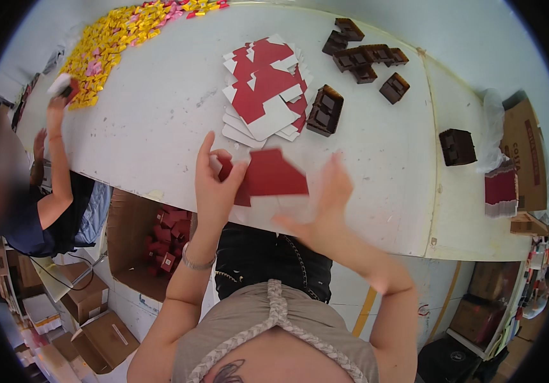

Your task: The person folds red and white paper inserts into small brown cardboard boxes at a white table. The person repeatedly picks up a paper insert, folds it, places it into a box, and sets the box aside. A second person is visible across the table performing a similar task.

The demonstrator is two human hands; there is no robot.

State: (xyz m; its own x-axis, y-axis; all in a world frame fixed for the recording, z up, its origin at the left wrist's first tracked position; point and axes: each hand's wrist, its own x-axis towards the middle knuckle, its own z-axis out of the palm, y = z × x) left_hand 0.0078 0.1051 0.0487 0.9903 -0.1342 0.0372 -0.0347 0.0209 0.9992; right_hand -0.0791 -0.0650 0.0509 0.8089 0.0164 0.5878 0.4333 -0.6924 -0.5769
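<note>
Between the thumb and fingers of my left hand is a red folding carton, partly folded, held above the near edge of the table. My right hand is just right of the carton, blurred by motion, with thumb and fingers apart and nothing seen in it. Beyond my hands lies a messy pile of flat red-and-white carton blanks. A dark brown plastic tray with compartments touches or nearly touches the pile's right side.
More brown trays lie at the far right; a single tray sits near stacked red cards and a cardboard box. Yellow and pink packets cover the far left, where another person's hand works. Below the table, an open box contains red cartons.
</note>
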